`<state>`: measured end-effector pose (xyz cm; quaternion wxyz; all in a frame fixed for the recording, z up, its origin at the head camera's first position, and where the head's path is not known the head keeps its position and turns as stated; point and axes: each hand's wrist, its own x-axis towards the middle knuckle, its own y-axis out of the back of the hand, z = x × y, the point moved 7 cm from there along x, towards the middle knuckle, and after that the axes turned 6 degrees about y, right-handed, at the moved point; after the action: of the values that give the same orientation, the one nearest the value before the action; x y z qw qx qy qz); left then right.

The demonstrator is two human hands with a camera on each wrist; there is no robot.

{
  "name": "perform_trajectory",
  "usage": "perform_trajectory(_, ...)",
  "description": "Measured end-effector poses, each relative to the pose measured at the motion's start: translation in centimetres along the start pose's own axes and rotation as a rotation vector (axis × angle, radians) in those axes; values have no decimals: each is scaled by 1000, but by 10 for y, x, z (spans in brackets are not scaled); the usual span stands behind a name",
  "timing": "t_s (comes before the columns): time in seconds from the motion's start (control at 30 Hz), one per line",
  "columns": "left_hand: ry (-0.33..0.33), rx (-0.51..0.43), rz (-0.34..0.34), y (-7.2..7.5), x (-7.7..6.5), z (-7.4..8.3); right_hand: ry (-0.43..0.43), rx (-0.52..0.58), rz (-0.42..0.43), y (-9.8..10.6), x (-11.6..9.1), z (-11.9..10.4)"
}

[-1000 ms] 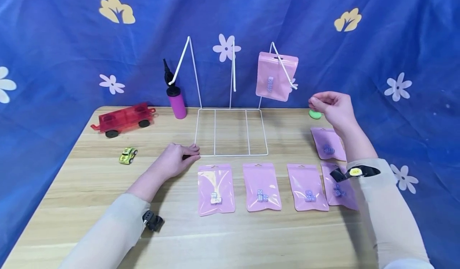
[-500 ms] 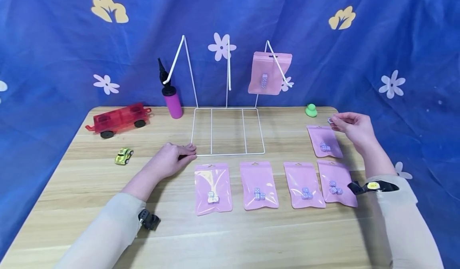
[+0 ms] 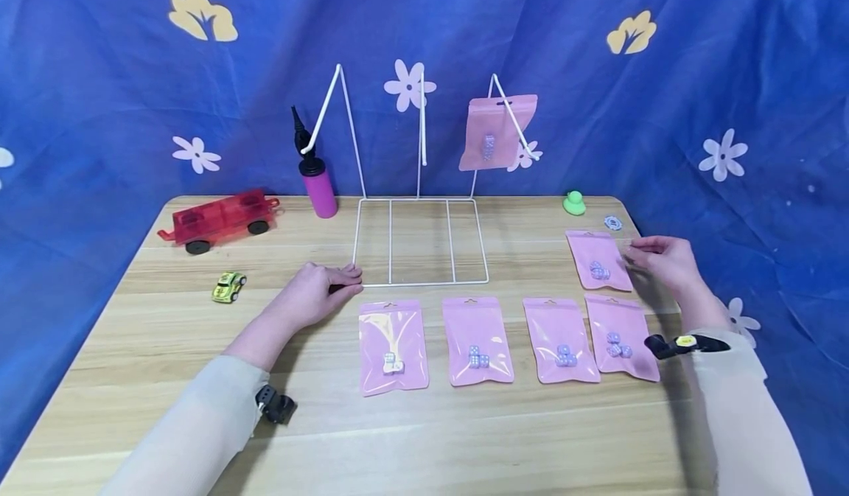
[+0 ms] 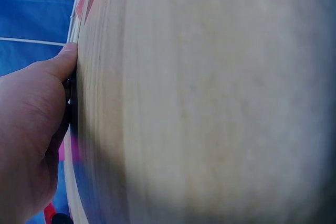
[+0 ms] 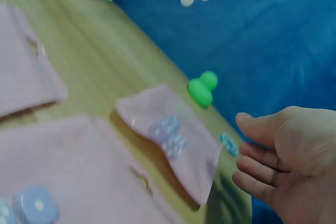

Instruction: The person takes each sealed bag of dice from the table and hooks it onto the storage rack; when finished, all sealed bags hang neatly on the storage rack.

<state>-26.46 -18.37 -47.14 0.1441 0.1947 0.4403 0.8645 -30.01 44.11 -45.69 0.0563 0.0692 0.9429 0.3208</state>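
My left hand [image 3: 323,291] holds the front left corner of a white wire rack [image 3: 424,284] between thumb and fingers. In the left wrist view the thumb [image 4: 64,62] lies along the wire. Beside a pink zip bag [image 3: 590,249] with purple dice in it, my right hand [image 3: 665,262] hovers at the table's right side. Its fingers are loosely bent with nothing between them, as the right wrist view shows. Behind that hand lies a small blue-and-white poker chip [image 3: 613,222]. One pink bag of dice [image 3: 504,124] hangs from the rack's right hook.
Several pink dice bags lie in a row in front, among them a left one [image 3: 393,337] and a right one [image 3: 622,326]. A green rubber duck [image 3: 574,203] stands at the back right. To the left are a red wagon [image 3: 222,219], a toy car [image 3: 228,288] and a purple pump [image 3: 320,192].
My right hand came down from near the hanging bag to the poker chip, then drew back toward me, leaving the chip on the table. The hanging bag swayed slightly. My left hand stayed on the rack.
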Motion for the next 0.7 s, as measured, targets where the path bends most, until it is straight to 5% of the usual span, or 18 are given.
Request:
perform_trajectory(0.27, 13, -11, 1, 0, 1, 0, -177, -58, -96, -13, -4, 22)
perform_trajectory(0.7, 18, -8, 9, -1, -1, -1, -198, -115, -22, -28, 5, 21)
